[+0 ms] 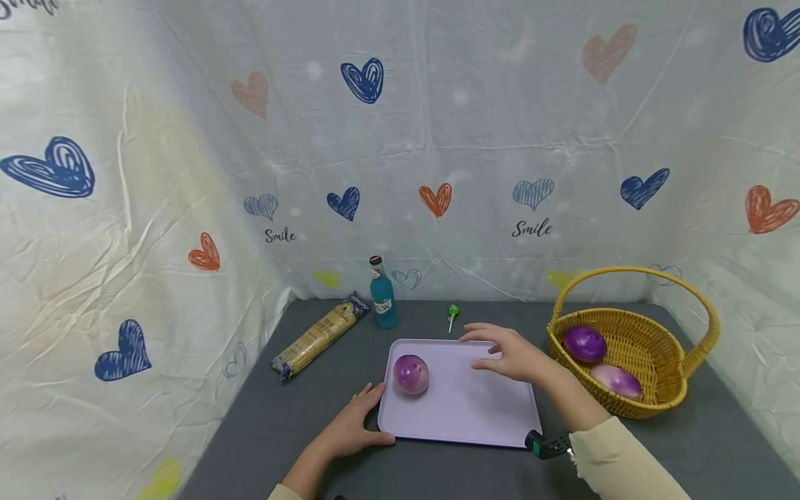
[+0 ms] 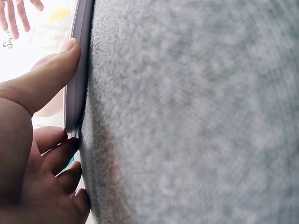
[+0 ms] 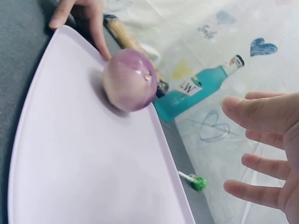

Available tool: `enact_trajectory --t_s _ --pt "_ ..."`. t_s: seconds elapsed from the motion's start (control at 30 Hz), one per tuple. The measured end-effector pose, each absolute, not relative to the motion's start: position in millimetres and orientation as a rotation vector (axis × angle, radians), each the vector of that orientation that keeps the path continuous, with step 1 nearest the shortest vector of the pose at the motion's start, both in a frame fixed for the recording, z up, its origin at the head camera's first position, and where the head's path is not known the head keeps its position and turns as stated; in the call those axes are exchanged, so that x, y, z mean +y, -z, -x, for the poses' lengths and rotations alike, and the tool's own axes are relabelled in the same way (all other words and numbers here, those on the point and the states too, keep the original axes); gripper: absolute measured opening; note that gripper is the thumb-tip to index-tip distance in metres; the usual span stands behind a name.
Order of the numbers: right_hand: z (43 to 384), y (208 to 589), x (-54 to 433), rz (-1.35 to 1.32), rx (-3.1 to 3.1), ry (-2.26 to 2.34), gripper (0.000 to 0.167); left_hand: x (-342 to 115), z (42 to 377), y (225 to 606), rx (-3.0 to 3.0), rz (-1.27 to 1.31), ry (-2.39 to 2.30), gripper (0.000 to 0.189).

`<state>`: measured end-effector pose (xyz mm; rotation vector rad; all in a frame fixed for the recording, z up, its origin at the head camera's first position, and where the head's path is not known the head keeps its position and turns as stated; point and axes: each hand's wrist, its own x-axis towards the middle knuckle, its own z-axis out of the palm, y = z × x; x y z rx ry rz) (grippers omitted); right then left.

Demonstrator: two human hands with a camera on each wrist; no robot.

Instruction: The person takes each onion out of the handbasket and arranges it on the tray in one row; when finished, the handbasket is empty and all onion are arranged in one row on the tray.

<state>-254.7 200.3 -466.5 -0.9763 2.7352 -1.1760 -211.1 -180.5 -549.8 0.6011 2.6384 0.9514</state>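
On the left part of the pale lilac tray (image 1: 469, 417) sits a round purple onion (image 1: 411, 375). My left hand (image 1: 353, 425) rests at the tray's front left corner. Its thumb lies along the front rim and its extended fingers lie by the left side; the left wrist view shows the thumb (image 2: 56, 70) against the rim. Above the tray's right half hovers my right hand (image 1: 507, 353), fingers spread and apart from the onion. Nothing is in it in the right wrist view, where the onion (image 3: 131, 80) appears beyond the tray's middle.
A yellow wicker basket (image 1: 678, 399) with a tall handle stands right, holding a dark purple vegetable (image 1: 585, 344) and a purple-white one (image 1: 617, 381). Behind the tray are a blue bottle (image 1: 384, 302) and a green lollipop (image 1: 453, 312). A long yellow packet (image 1: 321, 337) lies left.
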Motion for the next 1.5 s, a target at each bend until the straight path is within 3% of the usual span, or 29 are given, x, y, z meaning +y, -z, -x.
enact_trajectory --t_s 1.5 --pt "241 453 276 0.829 2.973 1.065 0.042 -181 214 554 2.637 -0.579 -0.935 0.105"
